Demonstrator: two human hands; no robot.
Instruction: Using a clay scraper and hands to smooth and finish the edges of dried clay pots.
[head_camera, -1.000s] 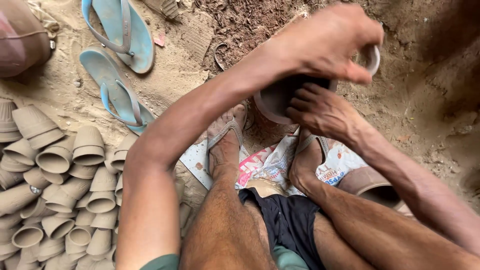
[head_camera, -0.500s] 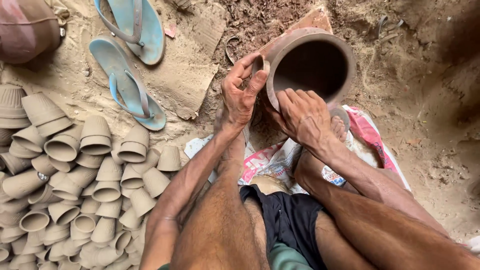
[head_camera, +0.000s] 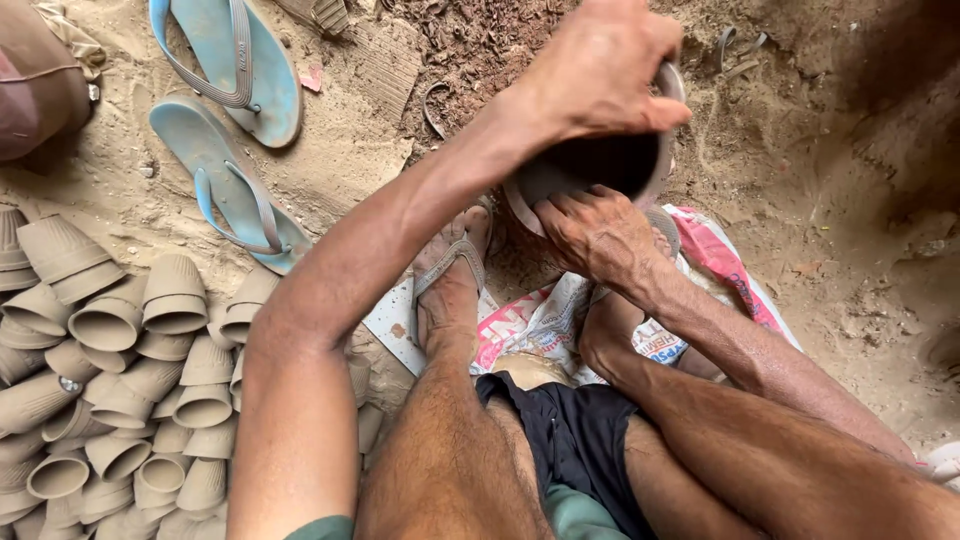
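Pot (head_camera: 590, 170), grey unfired clay, sat at top centre, tipped so its dark mouth faced the camera, held off the ground between both hands above the person's feet.

Left to right:
- Heap of small clay cups (head_camera: 120, 400) filled the lower-left corner, lying on their sides and nested. Looked like a drying stack parked clear of the work.
- Two blue sandals (head_camera: 225, 120) lay on the sandy ground (head_camera: 860, 250) above the cups, near each other, well apart from the pot.
- Left hand (head_camera: 600, 70) reached over from the left, fingers curled down over the pot's far rim, gripping it. My read: that hand steadied and turned the pot.
- Right hand (head_camera: 600, 235) was pressed flat against the near lower wall, fingers spread, touching the clay. My read: it carried the weight from beneath and smoothed the wall.
- Printed sack (head_camera: 545, 320), white and pink, was spread under the feet and pot, probably to keep wet clay off the dirt.

Versus half a second earlier: the pot's round mouth had been fully in view with the left hand on its near left rim. Now the left hand crossed over the top and covered most of the rim, and the pot sat closer to the feet. The cups and sandals had shifted in frame only with the head.
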